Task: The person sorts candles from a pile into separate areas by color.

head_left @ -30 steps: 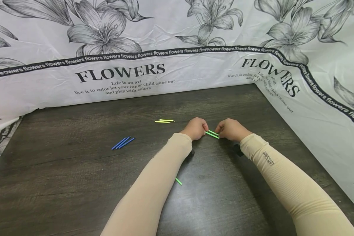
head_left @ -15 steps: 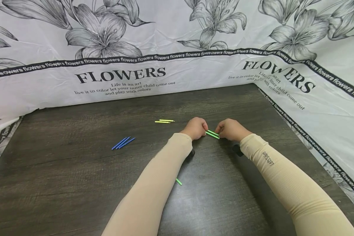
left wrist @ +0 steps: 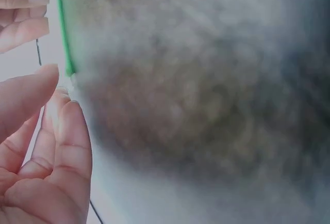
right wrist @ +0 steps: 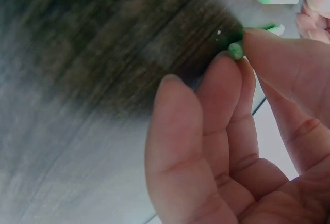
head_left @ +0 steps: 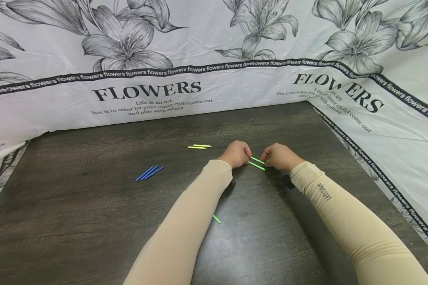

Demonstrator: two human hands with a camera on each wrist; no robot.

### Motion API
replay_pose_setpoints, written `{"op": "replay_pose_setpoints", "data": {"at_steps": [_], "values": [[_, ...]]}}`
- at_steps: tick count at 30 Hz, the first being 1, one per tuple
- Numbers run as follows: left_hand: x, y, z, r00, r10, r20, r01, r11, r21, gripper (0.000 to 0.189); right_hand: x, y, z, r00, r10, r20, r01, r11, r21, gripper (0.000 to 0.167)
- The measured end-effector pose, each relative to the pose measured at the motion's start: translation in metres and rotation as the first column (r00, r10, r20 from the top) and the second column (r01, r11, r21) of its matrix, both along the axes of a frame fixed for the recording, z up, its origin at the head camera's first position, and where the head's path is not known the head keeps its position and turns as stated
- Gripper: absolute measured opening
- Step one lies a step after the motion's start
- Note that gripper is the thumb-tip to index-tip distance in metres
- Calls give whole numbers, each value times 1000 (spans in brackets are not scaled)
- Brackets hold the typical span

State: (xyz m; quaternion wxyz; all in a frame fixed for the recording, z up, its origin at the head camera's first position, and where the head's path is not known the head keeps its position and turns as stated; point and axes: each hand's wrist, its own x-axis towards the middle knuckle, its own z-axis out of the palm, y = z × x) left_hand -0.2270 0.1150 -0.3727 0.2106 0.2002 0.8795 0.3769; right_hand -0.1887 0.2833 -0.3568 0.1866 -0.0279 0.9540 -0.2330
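My right hand pinches one end of a thin green candle between thumb and finger; that end shows in the right wrist view. A second green candle lies closer to me, nearly parallel and apart from the first. By the left ends of both is my left hand. In the left wrist view, its thumb and fingers are parted, with a green candle's wick end just beyond the fingertips. Contact there is hard to make out.
On the dark wooden table, two yellow candles lie left of my hands. Several blue candles lie farther left. Another green candle is partly hidden by my left sleeve. White flower-printed cloth borders the table.
The nearer green candle has shifted toward me, widening the gap between the two. Both hands stay almost in place. The cloth at right shifted early on.
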Motion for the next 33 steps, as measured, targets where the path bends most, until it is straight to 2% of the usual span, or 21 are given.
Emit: {"op": "replay_pose_setpoints", "data": {"at_steps": [8, 13, 16, 19, 22, 27, 33], "values": [[-5, -9, 15, 1000, -5, -22, 5, 1000, 21, 12, 0, 0, 0, 1000, 6, 4, -6, 1000, -4, 14], [-10, -19, 26, 1000, 3, -5, -3, 994, 107, 18, -1, 1, 1, 1000, 14, 11, -14, 1000, -11, 14], [-14, -26, 34, 999, 16, 36, -23, 979, 200, 22, -1, 1, 2, 1000, 16, 10, -15, 1000, -17, 14], [-15, -35, 44, 994, 36, 106, -67, 951, 302, 24, -1, 1, 3, 1000, 18, 6, -18, 1000, -19, 14], [-15, -45, 54, 985, 48, 167, -107, 924, 366, 24, -1, -1, 4, 1000, 20, 7, -20, 1000, -17, 14], [-11, -59, 68, 986, 53, 160, -110, 922, 371, 24, 0, -1, 4, 1000, 15, 9, -15, 1000, -12, 14], [-3, -75, 74, 991, 21, 131, -66, 935, 348, 23, 1, 1, 4, 1000, 13, 8, -13, 1000, -24, 15]]}}
